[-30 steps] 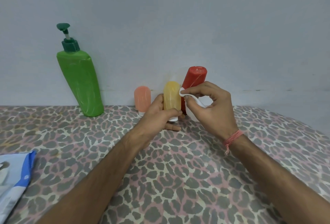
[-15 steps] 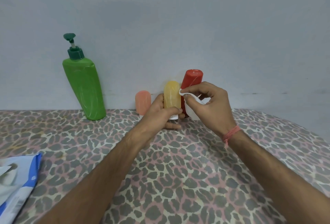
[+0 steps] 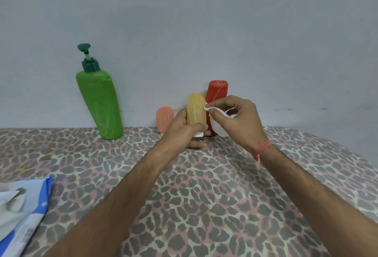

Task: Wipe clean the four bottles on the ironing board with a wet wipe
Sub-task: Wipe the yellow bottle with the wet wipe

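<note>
Left hand (image 3: 182,132) clamped low on small yellow translucent plastic bottle (image 3: 196,111), upright, just in front of red plastic bottle (image 3: 216,95) | right hand (image 3: 237,119) pinched white wet wipe (image 3: 214,117) against yellow bottle's right side | risk: hard rubbing could knock the red bottle or small pink bottle (image 3: 164,118) left of it over on leopard-print ironing board (image 3: 204,195)

The ironing board (image 3: 204,195) is being covered by a leopard-print cloth. A green pump bottle (image 3: 100,103), a small pink bottle (image 3: 163,118) and a red bottle (image 3: 216,93) are being carried at its far edge, a blue-and-white packet (image 3: 20,211) at its near left.
</note>
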